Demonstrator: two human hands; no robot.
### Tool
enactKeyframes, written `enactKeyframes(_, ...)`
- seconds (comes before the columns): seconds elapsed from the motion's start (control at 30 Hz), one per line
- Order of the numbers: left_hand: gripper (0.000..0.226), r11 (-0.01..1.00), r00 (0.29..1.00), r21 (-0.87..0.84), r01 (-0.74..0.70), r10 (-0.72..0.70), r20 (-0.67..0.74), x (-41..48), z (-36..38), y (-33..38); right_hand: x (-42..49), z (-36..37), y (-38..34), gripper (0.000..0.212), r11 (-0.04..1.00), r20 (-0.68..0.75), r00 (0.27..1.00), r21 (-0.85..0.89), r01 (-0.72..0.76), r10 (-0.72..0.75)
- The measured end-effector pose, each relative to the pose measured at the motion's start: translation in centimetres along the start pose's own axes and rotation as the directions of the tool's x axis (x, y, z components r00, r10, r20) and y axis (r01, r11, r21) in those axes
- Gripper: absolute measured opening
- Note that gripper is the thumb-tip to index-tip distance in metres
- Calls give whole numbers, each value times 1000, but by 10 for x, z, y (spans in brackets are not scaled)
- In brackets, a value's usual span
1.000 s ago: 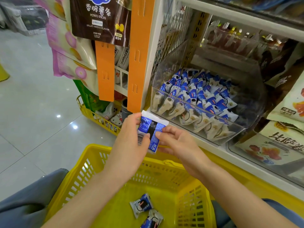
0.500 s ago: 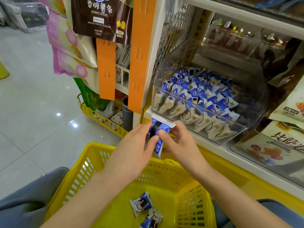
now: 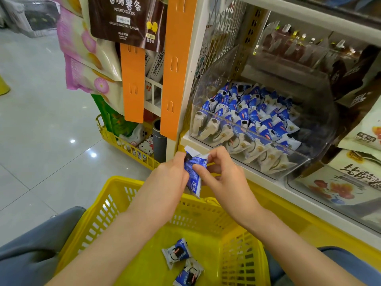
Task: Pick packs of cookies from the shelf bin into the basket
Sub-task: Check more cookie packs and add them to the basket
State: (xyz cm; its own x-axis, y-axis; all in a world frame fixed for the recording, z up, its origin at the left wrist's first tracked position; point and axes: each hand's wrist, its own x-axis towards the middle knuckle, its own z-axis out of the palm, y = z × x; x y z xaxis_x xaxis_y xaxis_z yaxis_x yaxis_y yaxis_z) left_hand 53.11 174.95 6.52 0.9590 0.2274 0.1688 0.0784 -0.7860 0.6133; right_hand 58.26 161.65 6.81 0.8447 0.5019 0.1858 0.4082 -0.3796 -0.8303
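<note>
I am pinching one crinkly blue-and-white cookie pack [image 3: 194, 172] between my left hand [image 3: 171, 178] and right hand [image 3: 224, 178], at frame centre over the far rim of the yellow lattice basket [image 3: 127, 182]. I judge the slick film could be slipping free, dropping onto the glossy floor [image 3: 51, 141]. The clear rigid shelf bin [image 3: 317, 129] is sitting right of centre.

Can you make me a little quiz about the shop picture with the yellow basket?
1. How many cookie packs lie in the yellow basket?
2. True or false: the clear shelf bin is empty.
3. Who holds the blue pack? A) the left hand and the right hand together B) nobody C) a hook
Key: 1 two; 2 false; 3 A.
</note>
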Motion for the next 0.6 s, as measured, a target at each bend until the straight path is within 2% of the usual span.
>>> enactKeyframes(0.1,26,993,999,-112,27,-31,-38,1,0,0,3,0,-2,17,998,0,1000,54,-10,10)
enactKeyframes(0.17,27,948,996,-308,74,-84,-17,1,-1,3,5,-1,-4,14,989,40,999,148,-30,24)
enactKeyframes(0.2,27,880,991,-457,126,-131,21,2,-2,5,5,-1,-6,17,980,60,998,198,-33,21)
enactKeyframes(0.23,28,766,978,-611,202,-196,77,5,-3,8,6,-2,-7,21,970,78,997,241,-34,16)
enactKeyframes(0.27,28,606,949,-737,301,-270,165,8,-4,10,6,-2,-8,21,964,91,996,262,-34,10)
enactKeyframes(0.33,21,303,887,-849,434,-312,342,12,-7,13,6,-3,-7,20,967,100,995,251,-41,16)
enactKeyframes(0.37,20,229,877,-861,453,-289,384,12,-7,12,6,-4,-6,25,969,99,995,241,-46,23)
enactKeyframes(0.4,27,240,881,-858,454,-261,394,12,-5,10,6,-4,-6,31,972,94,995,228,-59,38)
enactKeyframes(0.47,50,362,895,-821,441,-239,376,8,-1,7,7,-5,-4,42,970,73,992,213,-115,102)
enactKeyframes(0.5,53,400,896,-804,441,-254,365,7,1,6,8,-5,-5,47,961,67,988,232,-150,138)
enactKeyframes(0.6,28,409,889,-796,446,-307,340,7,4,3,11,-7,-4,46,924,136,966,288,-251,220)
